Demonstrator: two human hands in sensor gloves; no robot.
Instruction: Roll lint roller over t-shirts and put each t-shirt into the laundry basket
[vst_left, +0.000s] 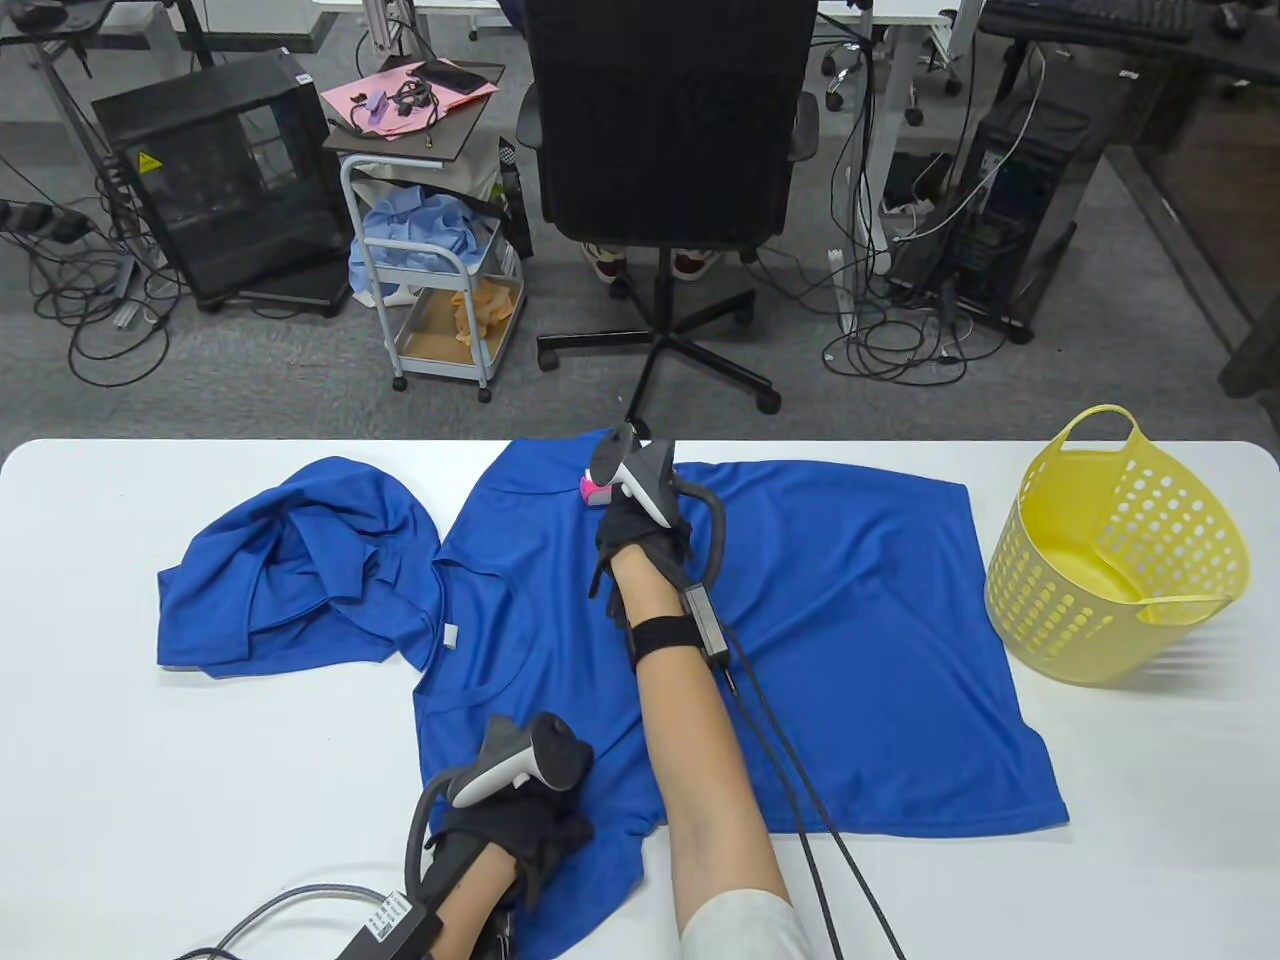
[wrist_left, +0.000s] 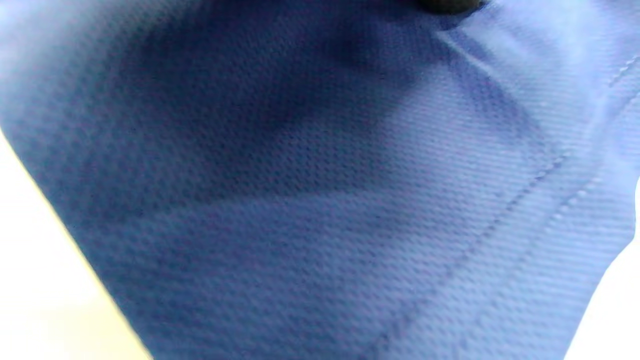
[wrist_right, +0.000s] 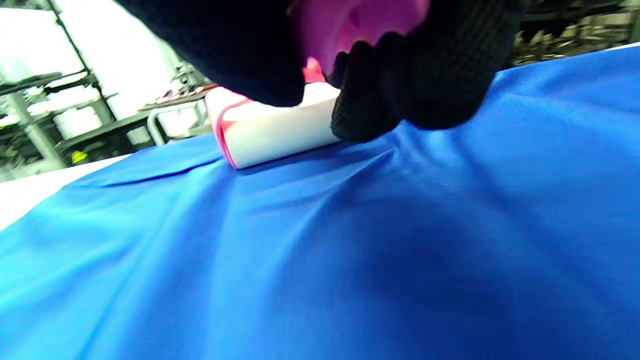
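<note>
A blue t-shirt (vst_left: 860, 620) lies spread flat across the middle of the white table (vst_left: 150, 800). My right hand (vst_left: 640, 535) reaches to its far collar edge and grips the pink handle of a lint roller (vst_left: 594, 490). In the right wrist view the white roll (wrist_right: 280, 132) lies on the blue cloth (wrist_right: 350, 250) under my gloved fingers (wrist_right: 380, 100). My left hand (vst_left: 535, 825) rests on the shirt's near edge, fingers down on the fabric (wrist_left: 320, 200). A second blue t-shirt (vst_left: 300, 560) lies crumpled at the left. The yellow laundry basket (vst_left: 1030, 590) stands at the right, holding nothing I can see.
Cables run from both wrists over the table's near edge (vst_left: 800, 850). Beyond the far edge stand a black office chair (vst_left: 665, 120), a white cart (vst_left: 440, 270) with cloths, and computer cases on the floor.
</note>
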